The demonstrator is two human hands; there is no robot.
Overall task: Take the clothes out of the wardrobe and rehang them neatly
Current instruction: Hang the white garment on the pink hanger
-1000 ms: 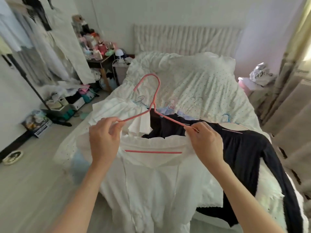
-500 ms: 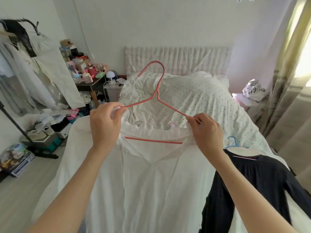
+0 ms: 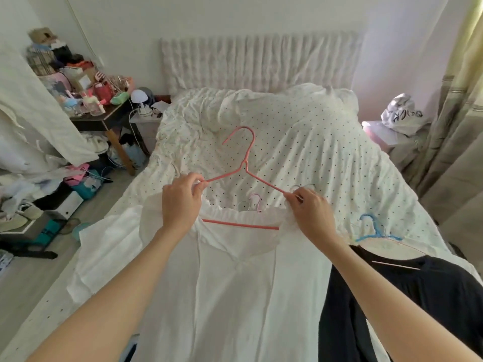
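A pink hanger (image 3: 244, 178) is being held level between both sets of fingers, left hand (image 3: 180, 205) and right hand (image 3: 311, 215) pinching its ends; the white shirt (image 3: 235, 283) is being draped below, over the bed (image 3: 313, 142).

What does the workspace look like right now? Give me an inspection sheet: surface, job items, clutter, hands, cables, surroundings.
Surface: bed with dotted white cover, rumpled.
Job's things: pink wire hanger set inside the neck of the white garment; black garment beside it on another hanger; blue plastic hanger and small pink hanger loose on the bed.
Clutter: crowded dark wooden side table; shoes and boxes on the floor.
Hands: left hand pinches the hanger's left shoulder; right hand pinches the right shoulder and collar.
Cables: white cord by the table.
Surroundings: padded headboard, curtain, white printed bag.
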